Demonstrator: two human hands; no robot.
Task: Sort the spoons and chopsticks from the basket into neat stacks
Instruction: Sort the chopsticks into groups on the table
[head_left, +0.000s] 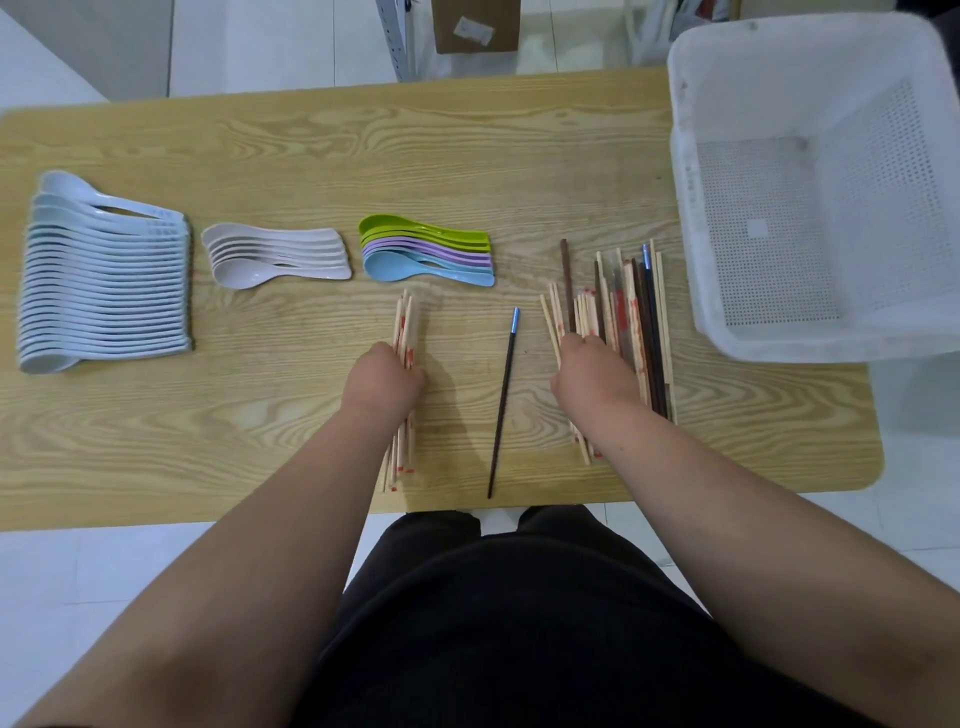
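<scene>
The wooden counter (311, 145) fills the middle of the frame, and the white basket (683, 234) stands at its upper right corner, tilted toward the camera, with only its perforated bottom and walls showing inside. Three stacks of spoons lie in a row across the left half: a long nested stack of white spoons (104, 280) at far left, a short stack of beige spoons (275, 257) just right of it, and a stack of coloured spoons (426, 254), green on top, then purple, then blue, near the centre. Below the coloured spoons the left hand (384, 384) grips a bundle (404, 332) of pale chopsticks with red marks, its fingers curled round the middle so that the sticks run out above and below the fist, roughly upright in the frame. Right of it, apart from both hands, a single dark chopstick (503, 405) with a blue tip lies on the counter, leaning slightly right. Further right a loose pile (631, 312) of mixed pale and dark chopsticks lies just beside the basket. The right hand (592, 374) rests knuckles-up on the lower left part of this pile, fingers bent down among the pale sticks; whether it actually pinches any I cannot tell, since the fingertips are hidden. Both bare forearms reach up from the bottom of the frame.
</scene>
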